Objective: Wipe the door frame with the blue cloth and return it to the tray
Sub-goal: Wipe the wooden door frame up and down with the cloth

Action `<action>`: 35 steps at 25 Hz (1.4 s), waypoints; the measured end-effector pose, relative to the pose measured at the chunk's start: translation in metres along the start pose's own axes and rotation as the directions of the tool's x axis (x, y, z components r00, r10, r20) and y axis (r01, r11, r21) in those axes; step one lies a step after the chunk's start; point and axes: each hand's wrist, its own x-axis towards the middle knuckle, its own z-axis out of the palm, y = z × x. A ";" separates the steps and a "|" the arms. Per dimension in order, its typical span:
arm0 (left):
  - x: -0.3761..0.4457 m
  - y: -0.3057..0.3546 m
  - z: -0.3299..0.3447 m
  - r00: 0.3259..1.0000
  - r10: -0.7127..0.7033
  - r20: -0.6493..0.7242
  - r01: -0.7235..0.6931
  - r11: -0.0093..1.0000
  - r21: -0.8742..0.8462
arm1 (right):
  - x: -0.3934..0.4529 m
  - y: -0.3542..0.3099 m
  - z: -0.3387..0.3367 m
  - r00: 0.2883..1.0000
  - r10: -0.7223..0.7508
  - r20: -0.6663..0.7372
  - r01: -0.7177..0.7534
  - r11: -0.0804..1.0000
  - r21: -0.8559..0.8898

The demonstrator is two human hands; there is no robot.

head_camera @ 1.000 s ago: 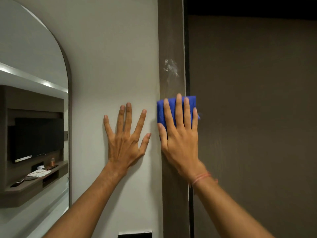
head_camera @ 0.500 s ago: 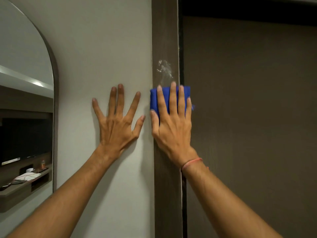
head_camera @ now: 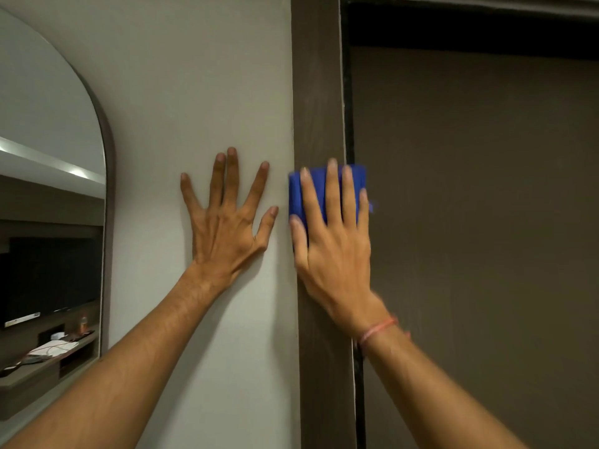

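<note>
A dark brown door frame (head_camera: 317,92) runs top to bottom through the middle of the view. My right hand (head_camera: 334,247) lies flat on a folded blue cloth (head_camera: 295,196) and presses it against the frame, fingers pointing up. The cloth shows above and between the fingers and is blurred. My left hand (head_camera: 227,228) rests flat on the pale wall (head_camera: 194,92) just left of the frame, fingers spread, holding nothing. No white smudge shows on the frame above the cloth. The tray is not in view.
The brown door (head_camera: 470,222) fills the right side. An arched mirror (head_camera: 48,189) on the left wall reflects a television and a shelf with small items.
My right hand has slid the cloth up the frame over the white smudge, which no longer shows. The view has tilted up. My left hand stays flat on the wall.
</note>
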 end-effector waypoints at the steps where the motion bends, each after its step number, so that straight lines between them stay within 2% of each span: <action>1: -0.001 0.000 -0.001 1.000 -0.002 -0.001 0.002 1.000 -0.005 | -0.031 -0.001 0.000 1.000 0.000 0.014 0.000 1.000 -0.007; 3: -0.002 -0.001 0.000 1.000 -0.008 -0.005 0.008 1.000 -0.006 | -0.029 0.008 0.002 0.998 -0.035 0.058 0.036 0.999 -0.017; 6: -0.001 -0.001 0.002 1.000 -0.009 -0.003 0.009 1.000 0.002 | 0.081 0.009 -0.007 0.995 -0.056 0.078 0.058 0.998 -0.023; 8: -0.001 0.001 0.002 1.000 -0.008 -0.005 0.008 1.000 -0.004 | 0.130 0.007 -0.014 0.997 -0.007 0.075 0.008 1.000 -0.018; 10: 0.001 0.000 0.000 1.000 -0.007 -0.005 0.007 1.000 -0.004 | 0.107 0.003 -0.006 0.999 0.012 0.032 -0.012 1.000 0.001; 12: 0.001 -0.001 -0.001 1.000 -0.005 0.005 0.005 1.000 -0.011 | 0.049 0.002 -0.001 1.000 -0.024 0.005 0.024 1.000 -0.018; 14: 0.007 -0.002 -0.001 1.000 -0.009 -0.002 0.009 1.000 -0.008 | 0.041 0.007 0.002 0.999 -0.034 0.008 0.034 0.999 -0.017; 19: 0.061 -0.007 -0.005 0.999 -0.034 0.002 0.034 0.999 -0.019 | 0.191 0.005 -0.012 1.000 -0.005 0.025 0.005 1.000 -0.014; 21: 0.074 -0.009 -0.005 0.998 -0.056 -0.009 0.055 0.998 -0.025 | 0.223 0.005 -0.017 0.999 0.010 0.033 -0.009 1.000 -0.025; 23: 0.077 -0.010 -0.003 0.998 -0.062 -0.018 0.062 0.998 -0.025 | 0.211 0.004 -0.014 1.000 -0.028 0.006 0.028 1.000 0.009; 26: 0.077 -0.009 -0.004 0.998 -0.054 -0.012 0.054 0.998 -0.029 | 0.119 0.004 0.001 0.998 -0.047 -0.040 0.048 0.998 0.040; 28: 0.076 -0.009 -0.004 0.998 -0.061 -0.005 0.060 0.998 -0.031 | 0.075 0.005 0.008 0.999 -0.030 -0.018 0.030 1.000 0.005; 33: 0.076 -0.011 -0.003 0.999 -0.051 -0.011 0.051 0.998 -0.030 | 0.202 0.001 -0.019 0.999 -0.010 0.039 0.010 1.000 0.006; 35: 0.072 -0.011 -0.003 0.999 -0.049 -0.003 0.048 0.998 -0.039 | 0.204 0.003 -0.016 0.999 0.007 0.037 -0.007 1.000 -0.004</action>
